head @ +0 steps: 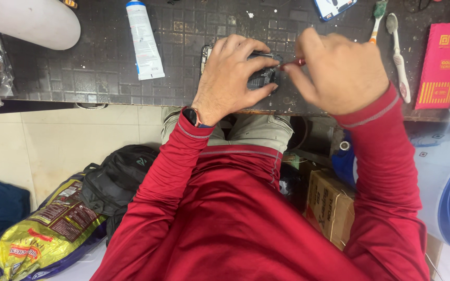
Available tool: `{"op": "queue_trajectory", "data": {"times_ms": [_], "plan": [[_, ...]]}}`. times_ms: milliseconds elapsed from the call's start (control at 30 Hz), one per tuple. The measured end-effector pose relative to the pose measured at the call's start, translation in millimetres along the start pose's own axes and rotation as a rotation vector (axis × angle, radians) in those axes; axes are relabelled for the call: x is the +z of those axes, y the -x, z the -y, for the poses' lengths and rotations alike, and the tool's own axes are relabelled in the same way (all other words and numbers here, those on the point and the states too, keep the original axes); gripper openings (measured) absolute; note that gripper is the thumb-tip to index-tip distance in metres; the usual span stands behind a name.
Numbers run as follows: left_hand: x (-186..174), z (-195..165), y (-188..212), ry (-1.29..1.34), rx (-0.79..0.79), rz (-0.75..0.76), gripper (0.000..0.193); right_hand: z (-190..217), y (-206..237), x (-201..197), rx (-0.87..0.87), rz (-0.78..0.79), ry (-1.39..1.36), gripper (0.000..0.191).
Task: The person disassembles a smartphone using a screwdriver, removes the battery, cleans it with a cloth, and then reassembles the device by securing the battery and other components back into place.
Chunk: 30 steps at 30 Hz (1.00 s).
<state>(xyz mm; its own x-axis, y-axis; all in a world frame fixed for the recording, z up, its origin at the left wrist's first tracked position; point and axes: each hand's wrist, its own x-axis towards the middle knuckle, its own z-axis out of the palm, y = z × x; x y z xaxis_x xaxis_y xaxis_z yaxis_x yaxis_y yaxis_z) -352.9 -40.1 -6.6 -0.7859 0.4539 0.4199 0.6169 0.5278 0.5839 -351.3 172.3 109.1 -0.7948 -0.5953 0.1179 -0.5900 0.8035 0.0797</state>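
A: Left hand (230,78)?
B: Fingers curled shut over a small dark device (263,77), pinning it on the dark counter (100,67). Looks like an opened phone or similar gadget; can't tell exactly, mostly covered. Watch on that wrist.

A: Right hand (339,73)?
B: Fingers pinched closed on a red-handled screwdriver (294,63); tip points left, at the device's right edge. Whether the tip actually touches, can't tell.

A: Where's the device sitting?
B: On the counter near its front edge, just above the person's lap.

A: Stuff around the device?
B: White tube with a blue cap (144,39) lies to its left, well apart. Two toothbrushes (398,54) to the right, beyond the right hand. Pink box (440,65) farther right still. Blue-edged phone-like thing (333,7) up and to the right, cut off by the frame.

A: Below the counter?
B: Black backpack (118,177) and a yellow printed bag (48,231) on the floor down-left of the device; cardboard box (332,205) down-right.

A: Clothing?
B: Red long sleeves, khaki trousers.
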Motion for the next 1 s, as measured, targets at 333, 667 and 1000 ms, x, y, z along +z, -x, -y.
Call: {"op": "queue_trajectory", "data": {"times_ms": [333, 667, 1000], "plan": [[0, -11, 15, 0.009, 0.007, -0.007, 0.037, 5, 16, 0, -0.047, 0.039, 0.001, 0.030], [-3, -22, 42, 0.015, 0.001, 0.000, 0.038, 31, 28, -6, -0.023, 0.060, -0.048, 0.031], [7, -48, 58, 0.016, -0.004, -0.005, 0.038, 37, 52, -15, 0.012, 0.161, 0.161, 0.038]]}}
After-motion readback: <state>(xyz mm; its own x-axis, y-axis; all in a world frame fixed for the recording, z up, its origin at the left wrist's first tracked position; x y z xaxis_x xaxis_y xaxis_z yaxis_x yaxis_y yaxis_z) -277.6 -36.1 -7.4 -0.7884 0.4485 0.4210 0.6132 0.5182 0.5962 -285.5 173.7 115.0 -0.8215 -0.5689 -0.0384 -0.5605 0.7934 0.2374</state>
